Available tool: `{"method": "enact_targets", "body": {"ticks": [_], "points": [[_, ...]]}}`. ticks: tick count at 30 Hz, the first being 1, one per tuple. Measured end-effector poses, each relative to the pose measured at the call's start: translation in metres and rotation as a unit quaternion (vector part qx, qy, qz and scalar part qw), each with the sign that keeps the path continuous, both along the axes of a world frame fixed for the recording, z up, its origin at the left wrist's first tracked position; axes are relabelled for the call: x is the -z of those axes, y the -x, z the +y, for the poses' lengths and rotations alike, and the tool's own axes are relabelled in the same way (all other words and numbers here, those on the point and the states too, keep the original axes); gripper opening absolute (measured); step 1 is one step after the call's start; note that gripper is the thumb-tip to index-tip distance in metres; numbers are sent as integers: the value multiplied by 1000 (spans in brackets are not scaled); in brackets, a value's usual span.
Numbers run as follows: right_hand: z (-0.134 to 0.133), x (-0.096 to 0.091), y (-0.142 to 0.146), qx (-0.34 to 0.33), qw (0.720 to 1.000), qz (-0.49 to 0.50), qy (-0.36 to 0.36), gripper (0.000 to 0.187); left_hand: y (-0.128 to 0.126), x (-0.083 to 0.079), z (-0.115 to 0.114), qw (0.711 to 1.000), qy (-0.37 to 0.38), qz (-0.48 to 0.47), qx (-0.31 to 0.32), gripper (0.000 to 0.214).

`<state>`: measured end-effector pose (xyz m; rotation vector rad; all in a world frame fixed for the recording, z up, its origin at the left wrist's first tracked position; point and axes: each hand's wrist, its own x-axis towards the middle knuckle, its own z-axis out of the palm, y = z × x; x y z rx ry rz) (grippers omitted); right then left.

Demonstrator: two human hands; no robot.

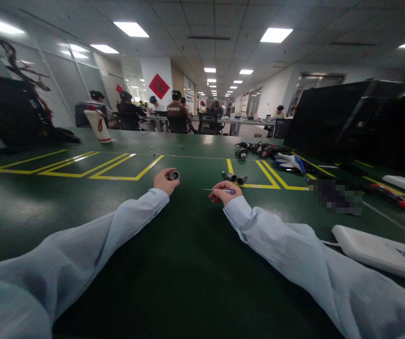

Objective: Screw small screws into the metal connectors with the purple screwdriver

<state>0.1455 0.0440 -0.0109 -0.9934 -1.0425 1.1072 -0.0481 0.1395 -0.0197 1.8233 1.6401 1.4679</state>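
Note:
Both my arms, in pale blue sleeves, stretch out over a dark green table [188,263]. My left hand [164,181] is closed around a small round metal ring-like part [174,175], held at the fingertips. My right hand [223,192] pinches a thin screwdriver [220,190] with a purple handle, its shaft pointing left. Just beyond my right hand two small dark cylindrical parts [235,178] lie on the table.
Yellow floor-style lines [117,170] mark boxes on the table. A pile of dark tools and blue-white gloves [276,155] lies at the right, with a red-handled tool [391,197] and white foam pads [382,252]. A white cup [98,125] stands far left. Several people sit at desks behind.

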Motion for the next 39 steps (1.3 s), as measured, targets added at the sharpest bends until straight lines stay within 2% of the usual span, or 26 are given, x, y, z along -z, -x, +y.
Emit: {"method": "enact_targets", "body": {"ticks": [6,10,13,15,20,27,31,34,39], "points": [[41,-4,11,-23,997,66,43,9,-7,-3,25,993,-66,101,13,40],[56,-4,12,-52,991,101,69,22,-16,-8,27,965,-131,220,60,35],[58,-2,6,-79,987,116,78,30,-21,-10,23,948,-164,253,102,34],[56,0,2,-91,986,122,64,31,-23,-10,19,945,-156,252,138,34],[44,4,2,-90,990,110,-9,27,-27,-8,11,952,-53,192,232,37],[34,5,14,-45,993,32,-101,16,-28,-7,4,936,-47,200,285,30],[31,8,21,-6,991,-27,-131,13,-30,-6,-1,931,-67,206,293,24],[29,7,21,-16,993,-31,-109,14,-31,-6,-5,933,-87,203,284,21],[35,0,12,-93,994,62,9,15,-32,-10,-11,936,-106,190,277,19]]}}
